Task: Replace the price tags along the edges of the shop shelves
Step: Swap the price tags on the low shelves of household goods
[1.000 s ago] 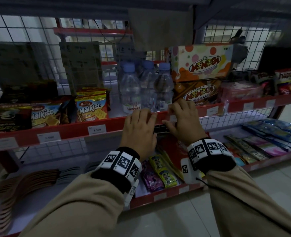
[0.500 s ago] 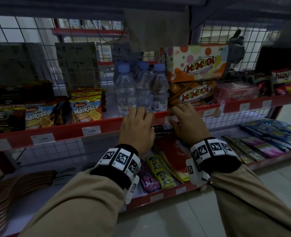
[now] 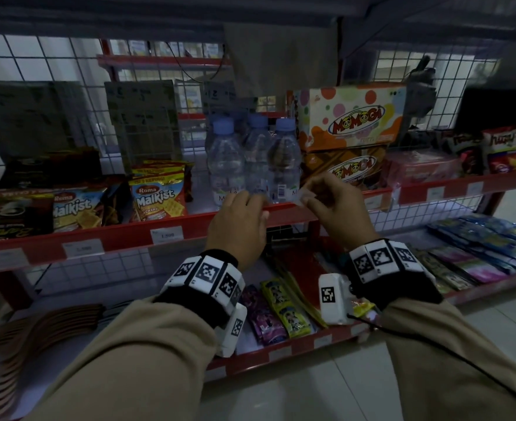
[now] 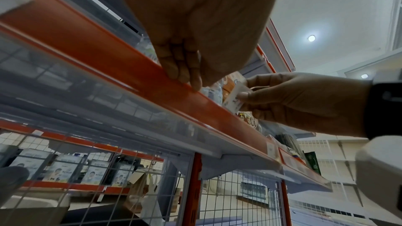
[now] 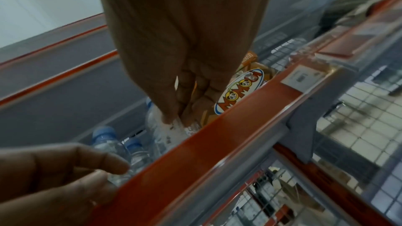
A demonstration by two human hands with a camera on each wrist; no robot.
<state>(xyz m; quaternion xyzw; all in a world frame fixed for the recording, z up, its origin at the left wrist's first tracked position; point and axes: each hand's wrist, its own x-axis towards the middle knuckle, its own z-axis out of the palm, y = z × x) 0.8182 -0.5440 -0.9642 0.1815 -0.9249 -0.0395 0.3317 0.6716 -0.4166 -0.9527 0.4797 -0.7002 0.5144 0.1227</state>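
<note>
— What's hard to make out here?

— The print on the small white paper price tag (image 4: 233, 100) is too blurred to read, and in the right wrist view the right hand (image 5: 185, 54) covers most of it, leaving only a pale corner below the fingertips. The fingertips of the left hand (image 3: 238, 226) are hidden from the head camera behind its own knuckles. The two white tags farther left on the red shelf-edge strip (image 3: 123, 235) carry figures I can't read with certainty.

— So where is the tag, relative to the grip?

— It is pinched between the right thumb and fingers, held just above the strip's top edge, in front of the clear plastic water bottles (image 3: 253, 165) and beside the orange Momogi snack box (image 3: 351, 171). It sticks out of the pinch towards the left hand.

— And the left hand?

— Its fingers (image 4: 185, 73) curl over the strip's upper lip and press on it, close to the tag but apart from it.
</note>
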